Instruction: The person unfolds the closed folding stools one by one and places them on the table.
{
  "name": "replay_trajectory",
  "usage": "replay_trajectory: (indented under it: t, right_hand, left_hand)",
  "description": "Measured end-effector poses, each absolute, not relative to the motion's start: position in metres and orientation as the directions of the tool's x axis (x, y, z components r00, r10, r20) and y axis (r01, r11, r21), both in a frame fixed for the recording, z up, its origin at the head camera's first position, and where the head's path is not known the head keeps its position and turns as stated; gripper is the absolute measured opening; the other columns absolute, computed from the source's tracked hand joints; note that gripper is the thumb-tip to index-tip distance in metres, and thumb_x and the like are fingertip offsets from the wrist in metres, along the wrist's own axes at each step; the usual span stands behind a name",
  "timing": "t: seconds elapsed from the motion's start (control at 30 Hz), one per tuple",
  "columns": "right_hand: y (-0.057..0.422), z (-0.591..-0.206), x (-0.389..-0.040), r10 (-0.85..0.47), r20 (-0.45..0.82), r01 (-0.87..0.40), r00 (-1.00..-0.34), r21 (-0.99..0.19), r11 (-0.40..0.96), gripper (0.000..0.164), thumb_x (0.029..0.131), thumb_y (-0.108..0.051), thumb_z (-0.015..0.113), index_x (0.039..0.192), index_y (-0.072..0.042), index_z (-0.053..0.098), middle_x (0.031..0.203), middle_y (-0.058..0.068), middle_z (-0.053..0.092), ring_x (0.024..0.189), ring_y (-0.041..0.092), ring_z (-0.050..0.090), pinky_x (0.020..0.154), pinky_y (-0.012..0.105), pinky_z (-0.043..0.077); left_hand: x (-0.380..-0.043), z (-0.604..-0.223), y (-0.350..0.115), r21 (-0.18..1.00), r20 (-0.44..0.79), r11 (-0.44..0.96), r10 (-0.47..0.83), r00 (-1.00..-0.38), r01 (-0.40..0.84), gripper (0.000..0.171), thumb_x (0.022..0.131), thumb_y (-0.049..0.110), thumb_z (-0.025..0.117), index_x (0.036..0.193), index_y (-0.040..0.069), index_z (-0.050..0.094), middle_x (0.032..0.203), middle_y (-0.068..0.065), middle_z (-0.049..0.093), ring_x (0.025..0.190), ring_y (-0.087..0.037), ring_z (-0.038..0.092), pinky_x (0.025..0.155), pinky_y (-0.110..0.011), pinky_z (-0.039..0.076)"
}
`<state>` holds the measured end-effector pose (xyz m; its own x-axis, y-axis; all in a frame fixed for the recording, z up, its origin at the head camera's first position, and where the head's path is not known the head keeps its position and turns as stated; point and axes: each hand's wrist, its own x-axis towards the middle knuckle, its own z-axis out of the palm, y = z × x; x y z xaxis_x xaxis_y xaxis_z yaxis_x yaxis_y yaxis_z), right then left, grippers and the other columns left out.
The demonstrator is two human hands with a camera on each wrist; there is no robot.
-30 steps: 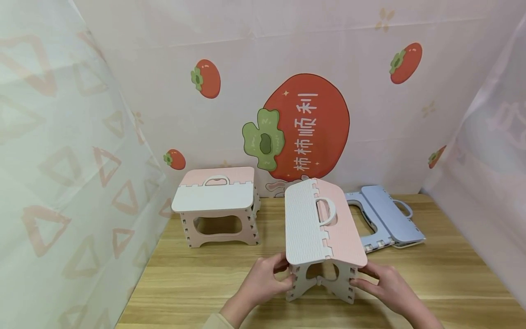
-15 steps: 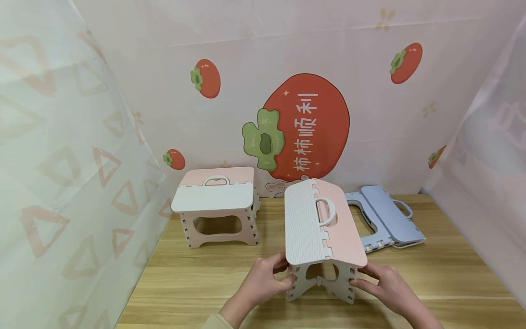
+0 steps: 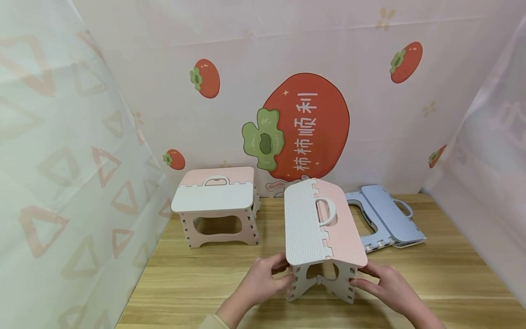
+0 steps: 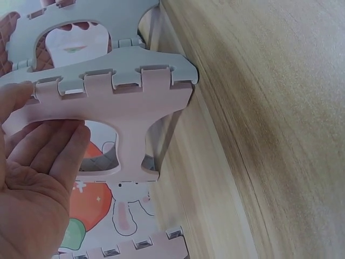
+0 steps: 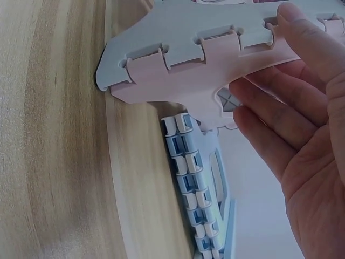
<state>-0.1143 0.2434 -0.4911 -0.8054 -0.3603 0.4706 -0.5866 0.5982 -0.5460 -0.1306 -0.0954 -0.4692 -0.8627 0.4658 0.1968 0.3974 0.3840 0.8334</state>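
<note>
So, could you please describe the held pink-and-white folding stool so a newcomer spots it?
On the wood-grain tabletop, between the left hand and right hand, stands the pink-and-white folding stool. Its top peaks like a roof, unlike the flat-topped pink-and-white stool further left.

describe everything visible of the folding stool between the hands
The folding stool looks plastic: its textured top peaks at the toothed seam between a white half and a pink half, with a white handle. Pink side panels and a pale end panel have cutouts. It stands upright on the wooden table, held by left hand and right hand.
</note>
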Motion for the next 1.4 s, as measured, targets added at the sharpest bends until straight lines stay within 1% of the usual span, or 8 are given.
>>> replay_trajectory:
  t: [0.43,0.53,0.67,0.9,1.03,1.17,1.23,1.4]
  right_hand:
    - [0.249,-0.485,-0.113,-0.364,0.469,-0.586,-0.805,-0.53,0.613,0.048,0.082,-0.015,0.086,0.127,-0.017,0.072,0.108,-0.006,0.077,0.098,0.003,0.071,0.072,0.025,0.06]
    - [0.251,-0.48,-0.112,-0.336,0.429,-0.537,-0.838,-0.545,0.644,0.044,0.086,-0.017,0.083,0.127,-0.013,0.072,0.112,-0.002,0.077,0.102,0.004,0.07,0.075,0.027,0.061]
    - [0.255,-0.473,-0.108,-0.288,0.366,-0.459,-0.885,-0.574,0.678,0.039,0.092,-0.019,0.078,0.128,-0.007,0.071,0.116,0.006,0.076,0.108,0.004,0.067,0.076,0.028,0.06]
    - [0.266,-0.467,-0.112,-0.296,0.484,-0.538,-0.823,-0.502,0.677,0.056,0.088,-0.009,0.079,0.141,-0.017,0.064,0.131,-0.008,0.068,0.106,-0.005,0.062,0.079,0.007,0.046]
    - [0.27,-0.459,-0.114,-0.292,0.522,-0.558,-0.801,-0.475,0.681,0.065,0.086,-0.007,0.081,0.145,-0.019,0.059,0.137,-0.011,0.064,0.109,-0.008,0.059,0.087,0.002,0.04]
    - [0.272,-0.449,-0.116,-0.289,0.542,-0.569,-0.789,-0.466,0.678,0.07,0.084,-0.005,0.082,0.148,-0.018,0.057,0.142,-0.007,0.061,0.116,-0.012,0.054,0.092,0.0,0.036]
    - [0.273,-0.444,-0.117,-0.301,0.55,-0.582,-0.779,-0.458,0.671,0.073,0.084,-0.005,0.082,0.15,-0.017,0.054,0.144,-0.005,0.06,0.128,-0.014,0.045,0.099,-0.001,0.032]
    - [0.274,-0.433,-0.121,-0.356,0.547,-0.621,-0.757,-0.436,0.652,0.077,0.084,-0.004,0.081,0.153,-0.012,0.049,0.15,-0.001,0.056,0.137,-0.012,0.039,0.104,-0.001,0.028]
  left_hand:
    - [-0.131,-0.46,-0.108,0.832,0.193,0.391,0.461,-0.866,0.394,0.045,0.098,0.025,0.071,0.138,0.008,0.062,0.131,-0.009,0.069,0.118,-0.024,0.068,0.1,-0.033,0.056]
    - [-0.131,-0.457,-0.112,0.807,0.191,0.434,0.451,-0.872,0.401,0.05,0.098,0.032,0.07,0.138,0.004,0.061,0.131,-0.01,0.069,0.117,-0.025,0.068,0.1,-0.035,0.055]
    - [-0.133,-0.452,-0.118,0.807,0.21,0.421,0.452,-0.867,0.415,0.05,0.099,0.03,0.068,0.139,0.002,0.06,0.133,-0.01,0.068,0.119,-0.027,0.067,0.103,-0.037,0.054]
    - [-0.139,-0.439,-0.127,0.75,0.335,0.414,0.434,-0.836,0.515,0.047,0.098,0.028,0.069,0.138,0.003,0.062,0.135,-0.008,0.068,0.121,-0.028,0.066,0.103,-0.042,0.054]
    - [-0.143,-0.43,-0.131,0.683,0.409,0.443,0.426,-0.807,0.58,0.047,0.097,0.028,0.07,0.139,0.007,0.062,0.135,-0.007,0.068,0.123,-0.027,0.065,0.103,-0.044,0.055]
    - [-0.149,-0.421,-0.133,0.592,0.47,0.495,0.43,-0.771,0.637,0.051,0.096,0.031,0.071,0.141,0.009,0.062,0.136,-0.007,0.067,0.122,-0.025,0.066,0.101,-0.044,0.056]
    - [-0.151,-0.417,-0.133,0.553,0.484,0.516,0.44,-0.757,0.654,0.054,0.095,0.032,0.072,0.142,0.009,0.06,0.138,-0.008,0.065,0.123,-0.025,0.065,0.102,-0.044,0.055]
    - [-0.156,-0.407,-0.13,0.513,0.469,0.543,0.472,-0.746,0.665,0.063,0.094,0.033,0.074,0.148,0.008,0.054,0.146,-0.014,0.058,0.133,-0.029,0.057,0.109,-0.046,0.049]
